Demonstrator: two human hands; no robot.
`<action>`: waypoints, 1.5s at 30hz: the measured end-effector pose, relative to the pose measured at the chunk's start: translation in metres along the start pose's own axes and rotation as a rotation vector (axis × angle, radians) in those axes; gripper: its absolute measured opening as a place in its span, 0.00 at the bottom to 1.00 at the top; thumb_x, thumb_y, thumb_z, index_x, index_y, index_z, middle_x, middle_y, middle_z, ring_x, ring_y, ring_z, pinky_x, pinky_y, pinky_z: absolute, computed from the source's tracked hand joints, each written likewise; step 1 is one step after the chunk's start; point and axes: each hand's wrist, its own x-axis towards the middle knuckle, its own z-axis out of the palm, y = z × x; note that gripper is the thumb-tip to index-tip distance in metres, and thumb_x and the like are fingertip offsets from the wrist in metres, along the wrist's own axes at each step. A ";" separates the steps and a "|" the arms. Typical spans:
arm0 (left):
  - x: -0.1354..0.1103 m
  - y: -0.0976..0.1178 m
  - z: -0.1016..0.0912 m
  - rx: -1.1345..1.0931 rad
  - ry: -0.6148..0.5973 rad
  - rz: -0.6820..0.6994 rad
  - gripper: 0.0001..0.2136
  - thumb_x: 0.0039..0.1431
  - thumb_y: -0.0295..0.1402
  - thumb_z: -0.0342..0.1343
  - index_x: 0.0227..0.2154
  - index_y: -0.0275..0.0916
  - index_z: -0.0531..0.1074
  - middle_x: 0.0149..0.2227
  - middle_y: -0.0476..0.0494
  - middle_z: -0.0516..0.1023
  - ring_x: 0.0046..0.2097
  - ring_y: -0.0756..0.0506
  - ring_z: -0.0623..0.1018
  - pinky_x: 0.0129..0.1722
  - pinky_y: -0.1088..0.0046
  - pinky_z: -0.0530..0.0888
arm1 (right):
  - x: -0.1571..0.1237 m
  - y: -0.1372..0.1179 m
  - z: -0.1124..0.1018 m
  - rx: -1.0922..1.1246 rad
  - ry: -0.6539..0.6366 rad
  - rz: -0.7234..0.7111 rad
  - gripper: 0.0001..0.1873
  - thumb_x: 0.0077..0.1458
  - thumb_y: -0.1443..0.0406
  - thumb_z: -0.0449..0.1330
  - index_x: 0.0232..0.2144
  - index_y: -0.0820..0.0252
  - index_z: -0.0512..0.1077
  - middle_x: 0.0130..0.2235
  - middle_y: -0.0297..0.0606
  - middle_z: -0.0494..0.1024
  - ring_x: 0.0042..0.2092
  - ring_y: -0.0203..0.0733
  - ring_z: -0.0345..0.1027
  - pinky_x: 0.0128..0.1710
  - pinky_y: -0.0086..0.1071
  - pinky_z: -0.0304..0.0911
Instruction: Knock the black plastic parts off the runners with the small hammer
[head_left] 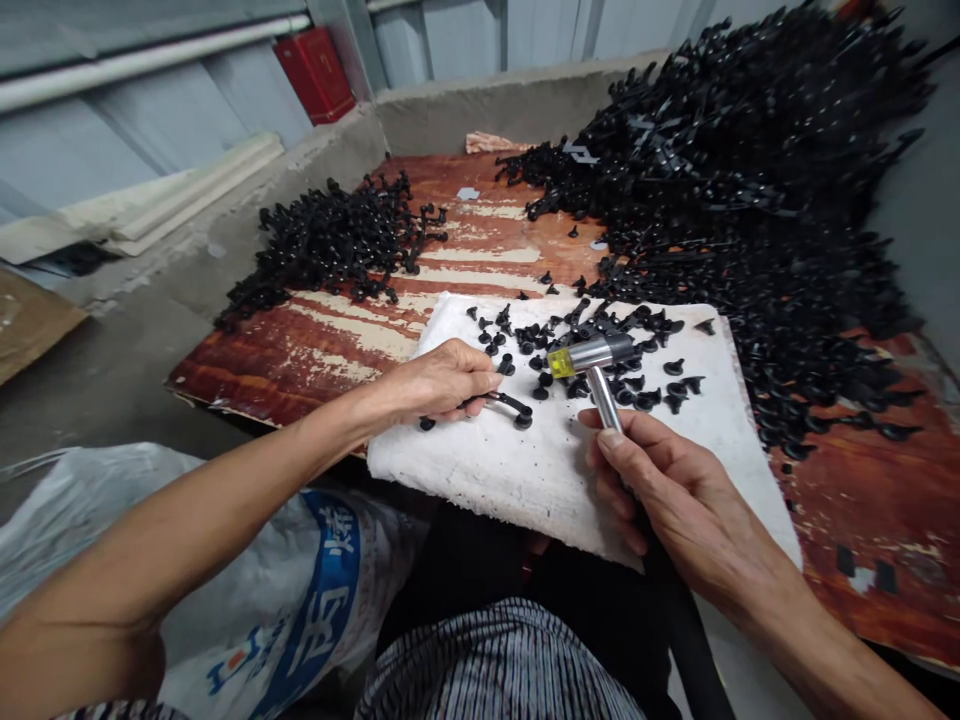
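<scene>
My left hand (454, 380) is closed on a slim black plastic part (511, 405), whose round end shows just right of the fingers. It is held low at the left side of a white cloth pad (525, 470). In my right hand (660, 480) is a mallet (592, 355) with a metal head, one yellow face and one black face; the fingers wrap its handle. The mallet head hangs over several small black plugs (637, 395) with flared round bases, scattered across the pad's far half.
A big heap of black parts (750, 180) covers the right side of the worn reddish board (480, 255). A smaller pile (337, 235) lies at the left. Beside my left arm stands a white woven sack (300, 600). A red box (315, 75) sits by the wall.
</scene>
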 end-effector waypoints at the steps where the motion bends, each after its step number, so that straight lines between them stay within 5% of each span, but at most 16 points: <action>1: 0.000 -0.001 0.000 0.002 -0.003 0.001 0.17 0.65 0.29 0.49 0.18 0.37 0.63 0.14 0.55 0.63 0.12 0.58 0.59 0.11 0.82 0.50 | 0.001 -0.002 -0.002 -0.076 -0.006 -0.037 0.19 0.56 0.49 0.59 0.39 0.56 0.70 0.20 0.25 0.63 0.15 0.31 0.52 0.11 0.26 0.51; 5: -0.001 -0.003 -0.001 0.008 -0.012 0.008 0.18 0.64 0.30 0.50 0.17 0.37 0.64 0.11 0.55 0.60 0.11 0.58 0.56 0.12 0.81 0.49 | 0.014 -0.014 -0.007 -0.450 0.065 -0.334 0.24 0.61 0.59 0.55 0.57 0.57 0.69 0.23 0.32 0.69 0.24 0.41 0.68 0.23 0.33 0.67; 10: 0.000 -0.003 -0.003 0.001 -0.039 0.008 0.18 0.62 0.33 0.52 0.16 0.38 0.65 0.09 0.54 0.58 0.11 0.57 0.54 0.12 0.80 0.47 | 0.036 -0.023 -0.003 -0.708 0.072 -0.685 0.30 0.62 0.68 0.49 0.65 0.62 0.62 0.50 0.48 0.78 0.47 0.49 0.75 0.51 0.45 0.69; 15: 0.000 -0.002 -0.004 -0.006 -0.039 0.007 0.19 0.62 0.32 0.52 0.15 0.38 0.64 0.08 0.53 0.58 0.11 0.57 0.54 0.12 0.80 0.48 | 0.044 -0.022 -0.002 -0.917 -0.054 -0.719 0.31 0.60 0.69 0.48 0.65 0.61 0.65 0.37 0.45 0.80 0.39 0.51 0.75 0.45 0.48 0.71; 19: 0.001 -0.002 -0.004 -0.029 -0.036 -0.007 0.19 0.63 0.30 0.51 0.15 0.38 0.64 0.09 0.53 0.59 0.11 0.56 0.55 0.11 0.80 0.48 | 0.036 -0.031 0.000 -0.889 0.077 -0.795 0.31 0.62 0.68 0.47 0.66 0.63 0.61 0.32 0.43 0.76 0.31 0.45 0.70 0.34 0.39 0.71; 23: -0.001 -0.002 -0.003 -0.032 -0.027 0.018 0.19 0.62 0.30 0.53 0.14 0.38 0.64 0.09 0.54 0.58 0.11 0.57 0.56 0.12 0.79 0.48 | 0.035 -0.031 0.001 -1.009 -0.001 -0.739 0.31 0.58 0.68 0.47 0.63 0.61 0.67 0.29 0.41 0.75 0.25 0.43 0.66 0.27 0.37 0.69; 28: -0.002 -0.001 -0.002 -0.008 -0.022 0.008 0.20 0.64 0.29 0.50 0.14 0.38 0.64 0.09 0.53 0.59 0.11 0.56 0.56 0.12 0.79 0.48 | 0.036 -0.026 0.000 -0.912 0.058 -0.720 0.30 0.60 0.69 0.47 0.64 0.60 0.65 0.37 0.46 0.79 0.34 0.46 0.72 0.38 0.42 0.71; 38: -0.003 -0.002 0.002 0.008 -0.030 0.007 0.20 0.63 0.30 0.51 0.14 0.38 0.63 0.09 0.54 0.57 0.11 0.57 0.55 0.12 0.79 0.49 | 0.036 -0.027 -0.001 -0.923 -0.044 -0.593 0.30 0.56 0.68 0.49 0.61 0.65 0.68 0.25 0.39 0.73 0.25 0.42 0.64 0.27 0.37 0.66; 42: -0.006 0.002 -0.021 0.030 -0.024 0.053 0.16 0.61 0.32 0.53 0.17 0.37 0.67 0.11 0.52 0.62 0.13 0.56 0.57 0.13 0.79 0.52 | 0.030 -0.030 -0.005 -0.524 0.021 -0.368 0.26 0.59 0.62 0.52 0.60 0.59 0.68 0.22 0.30 0.66 0.20 0.35 0.56 0.17 0.29 0.58; 45: -0.001 0.009 -0.067 0.022 0.301 0.113 0.08 0.58 0.31 0.56 0.24 0.36 0.71 0.19 0.48 0.70 0.18 0.53 0.65 0.18 0.77 0.62 | 0.019 -0.024 -0.004 -0.076 0.120 -0.136 0.29 0.54 0.54 0.61 0.58 0.52 0.66 0.23 0.26 0.65 0.18 0.32 0.53 0.12 0.24 0.51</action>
